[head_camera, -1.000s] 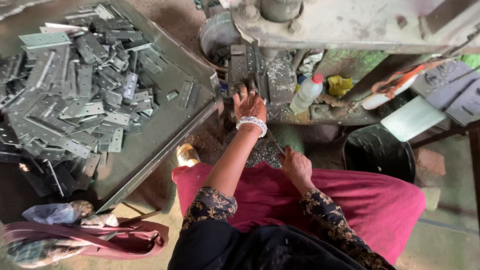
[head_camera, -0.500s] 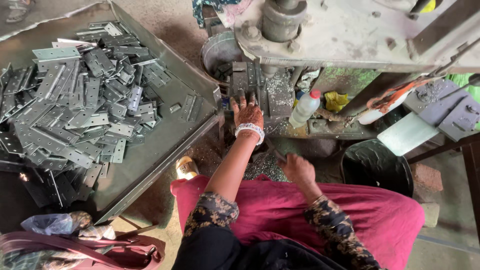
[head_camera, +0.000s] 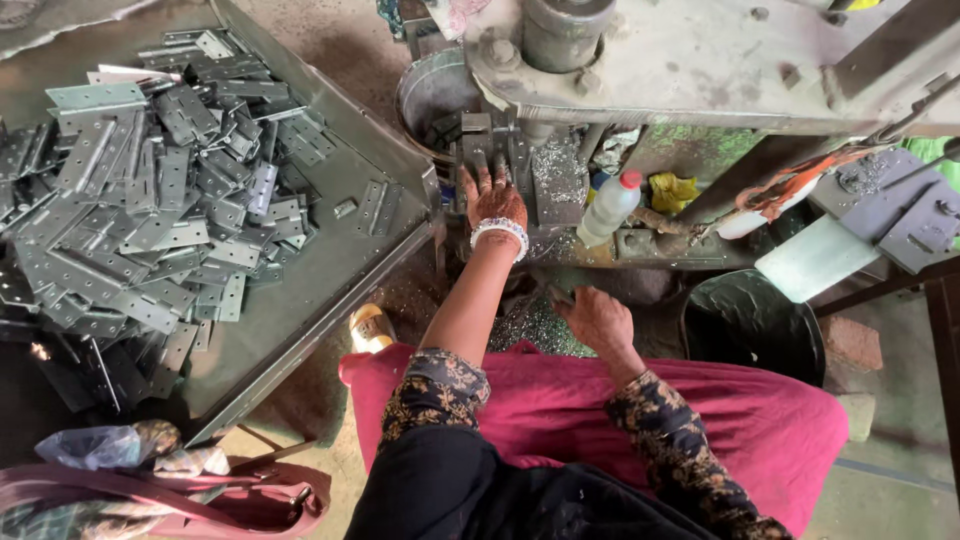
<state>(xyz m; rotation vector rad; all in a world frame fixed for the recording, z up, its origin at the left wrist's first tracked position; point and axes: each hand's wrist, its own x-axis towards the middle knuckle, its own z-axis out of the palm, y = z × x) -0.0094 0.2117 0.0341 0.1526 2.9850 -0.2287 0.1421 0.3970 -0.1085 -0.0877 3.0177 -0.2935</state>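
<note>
Steel is what the left hand (head_camera: 495, 200) is laid against: its fingers are stretched forward and pressed flat on the dark die block (head_camera: 487, 150) under the head of the grey press (head_camera: 700, 60), the wrist marked by a white beaded bangle (head_camera: 500, 232). Whether a small part is pinched beneath the fingertips cannot be told, since they are hidden against the block. The block lies straight ahead of that grip, and its long axis runs away from the body, in line with the forearm. The right hand (head_camera: 598, 318) is held lower and nearer the lap, curled loosely over a small dark piece (head_camera: 558, 293) just above the heap of metal shavings (head_camera: 535, 325); it appears closed on that piece, though the hold itself is partly hidden. The left hand is plainly the nearer of the two to the block. The pile of flat hinge plates (head_camera: 150, 210) is spread on the sheet-metal worktop (head_camera: 330, 290) well off to the left (beyond easy reach of the right hand), while a plastic bottle (head_camera: 610, 208) stands just right of the block.
</note>
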